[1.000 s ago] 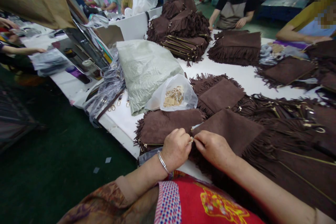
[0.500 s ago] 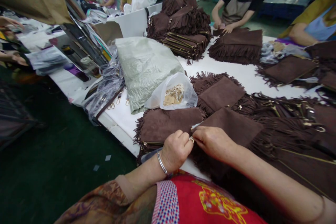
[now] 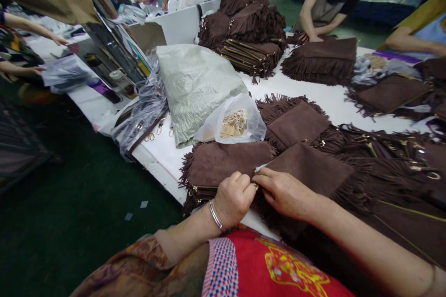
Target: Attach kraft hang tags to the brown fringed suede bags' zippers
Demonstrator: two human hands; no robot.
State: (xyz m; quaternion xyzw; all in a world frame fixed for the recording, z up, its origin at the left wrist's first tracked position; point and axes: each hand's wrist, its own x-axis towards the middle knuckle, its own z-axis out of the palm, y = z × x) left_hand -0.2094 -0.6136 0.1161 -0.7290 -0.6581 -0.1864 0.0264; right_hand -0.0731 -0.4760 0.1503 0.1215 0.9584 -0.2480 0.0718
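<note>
My left hand, with a silver bangle at the wrist, is closed in a fist-like pinch; what its fingertips hold is hidden. Right beside it, my right hand pinches the corner of a dark brown fringed bag, where a small pale bit shows. Both sets of fingertips nearly meet, with a small gold-coloured piece between them. Behind my left hand lies a stack of similar brown bags with gold zippers on its near side.
A clear plastic bag of tan tags with white strings leans against a large pale sack. Piled fringed bags stand farther back. Wrapped straps lie along the table's left edge. Co-workers sit across the table.
My right fingers have shifted slightly on the bag's corner, while my left hand stays closed. The view has moved a little. At far left, another person's arms now reach toward the plastic packets.
</note>
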